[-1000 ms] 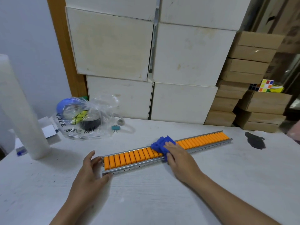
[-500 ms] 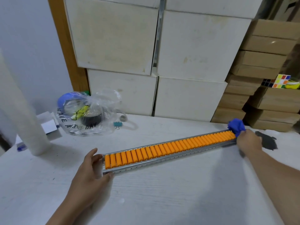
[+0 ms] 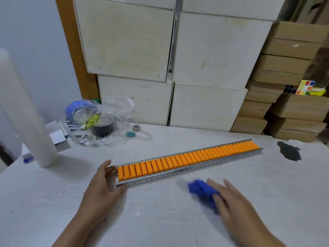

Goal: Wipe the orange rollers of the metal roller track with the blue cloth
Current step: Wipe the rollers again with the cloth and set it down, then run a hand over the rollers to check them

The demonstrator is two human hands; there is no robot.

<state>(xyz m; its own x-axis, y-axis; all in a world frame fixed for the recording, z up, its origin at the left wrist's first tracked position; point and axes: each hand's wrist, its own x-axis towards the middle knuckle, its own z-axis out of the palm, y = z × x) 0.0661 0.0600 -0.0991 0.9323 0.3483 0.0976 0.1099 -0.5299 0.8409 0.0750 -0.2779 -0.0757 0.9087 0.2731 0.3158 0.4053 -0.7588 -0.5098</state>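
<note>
The metal roller track (image 3: 178,172) lies slantwise across the white table, its row of orange rollers (image 3: 187,157) fully uncovered. My left hand (image 3: 101,186) grips the track's near left end, thumb on the front rail and fingers round the end. The crumpled blue cloth (image 3: 201,190) is on the table just in front of the track's middle, off the rollers. My right hand (image 3: 235,205) holds it from the right, fingers stretched over it, and both are blurred by motion.
A clear plastic bag (image 3: 96,122) with tape rolls and a teal binder clip (image 3: 130,134) sit behind the track's left end. A tall white roll (image 3: 23,111) stands at far left. A black patch (image 3: 289,150) marks the table at right. White boxes (image 3: 204,104) and brown cartons (image 3: 293,107) line the back.
My right hand swept the blue cloth along the rollers to the track's far right end, then came back off the track to the table in front. My left hand kept hold of the left end.
</note>
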